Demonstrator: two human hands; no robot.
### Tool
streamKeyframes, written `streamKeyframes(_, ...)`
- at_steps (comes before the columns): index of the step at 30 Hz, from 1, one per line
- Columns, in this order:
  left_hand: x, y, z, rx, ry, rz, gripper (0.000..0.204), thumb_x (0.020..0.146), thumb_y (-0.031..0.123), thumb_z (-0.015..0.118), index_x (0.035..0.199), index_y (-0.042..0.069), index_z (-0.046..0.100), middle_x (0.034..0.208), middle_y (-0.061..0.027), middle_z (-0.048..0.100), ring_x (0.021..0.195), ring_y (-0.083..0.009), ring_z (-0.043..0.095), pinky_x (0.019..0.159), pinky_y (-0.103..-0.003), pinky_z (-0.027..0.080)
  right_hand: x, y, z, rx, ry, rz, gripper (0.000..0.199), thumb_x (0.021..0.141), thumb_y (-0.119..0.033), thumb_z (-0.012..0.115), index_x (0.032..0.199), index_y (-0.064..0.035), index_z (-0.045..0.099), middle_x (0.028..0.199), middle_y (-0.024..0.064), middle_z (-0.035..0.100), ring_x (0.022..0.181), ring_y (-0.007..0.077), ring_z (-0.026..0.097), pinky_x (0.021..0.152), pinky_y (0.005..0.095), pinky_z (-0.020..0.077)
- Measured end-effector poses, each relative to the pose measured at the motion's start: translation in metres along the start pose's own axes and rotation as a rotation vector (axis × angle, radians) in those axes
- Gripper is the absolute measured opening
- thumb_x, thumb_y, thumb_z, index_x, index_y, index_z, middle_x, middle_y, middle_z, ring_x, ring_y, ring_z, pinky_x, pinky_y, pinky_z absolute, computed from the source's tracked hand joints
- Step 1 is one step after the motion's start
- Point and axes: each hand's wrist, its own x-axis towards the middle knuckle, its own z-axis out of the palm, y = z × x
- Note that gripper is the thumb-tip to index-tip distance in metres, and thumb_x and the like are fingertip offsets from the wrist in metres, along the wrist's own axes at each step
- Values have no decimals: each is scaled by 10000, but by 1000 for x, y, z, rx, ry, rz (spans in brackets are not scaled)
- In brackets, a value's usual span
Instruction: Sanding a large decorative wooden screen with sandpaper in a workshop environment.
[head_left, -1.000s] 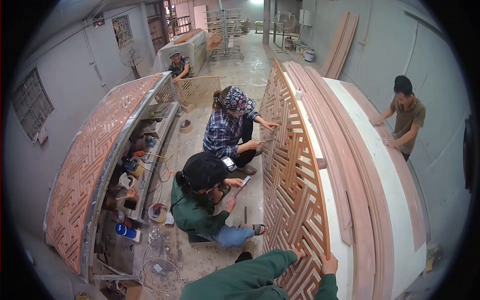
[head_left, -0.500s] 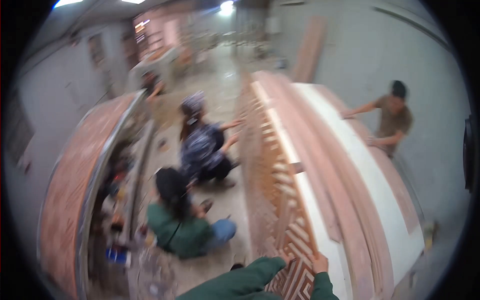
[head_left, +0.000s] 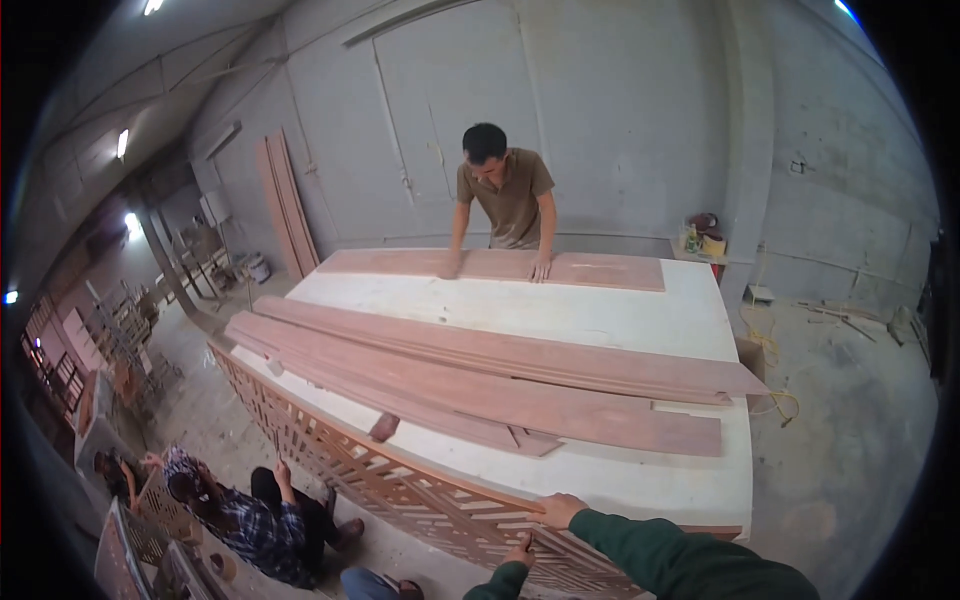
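Clasping the top edge of a long reddish-brown wooden lattice panel [head_left: 410, 487], set on edge along the near side of a broad white-topped worktable [head_left: 640, 482] with flat pinkish-brown wooden planks [head_left: 590, 408] on it, in the bare right hand [head_left: 562, 509], curled over the rim rather than spread wide. Touching the slatted face of the same panel near there with the bare left hand [head_left: 519, 551], partly hidden, so cannot tell how far closed.
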Motion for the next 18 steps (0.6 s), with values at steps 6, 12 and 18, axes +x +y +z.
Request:
streamKeyframes(6, -8, 3, -9, -41, 1, -27, 555, 782, 406, 499, 1294, 226, 383, 1010, -208, 582, 939, -401, 535, 810, -431, 432, 5, -2, 2, 11, 6, 22, 479, 782, -520, 486, 1005, -111, 594, 926, 157, 617, 870, 329, 575, 763, 408, 446)
streamKeyframes(12, -11, -16, -18, -66, 70, 39, 414, 871, 476, 374, 1200, 246, 476, 977, -219, 583, 906, -411, 538, 783, -458, 432, -7, -11, 2, -12, -18, 59, 466, 772, -520, 509, 993, -121, 602, 898, 148, 624, 862, 318, 577, 752, 402, 447)
streamKeyframes(18, -7, -23, 7, -38, 153, -13, 469, 892, 476, 273, 1264, 213, 386, 897, -237, 593, 831, -423, 551, 739, -494, 432, 0, -9, 2, -6, 6, 60, 433, 779, -486, 503, 938, -95, 596, 867, 186, 609, 826, 359, 571, 727, 441, 445)
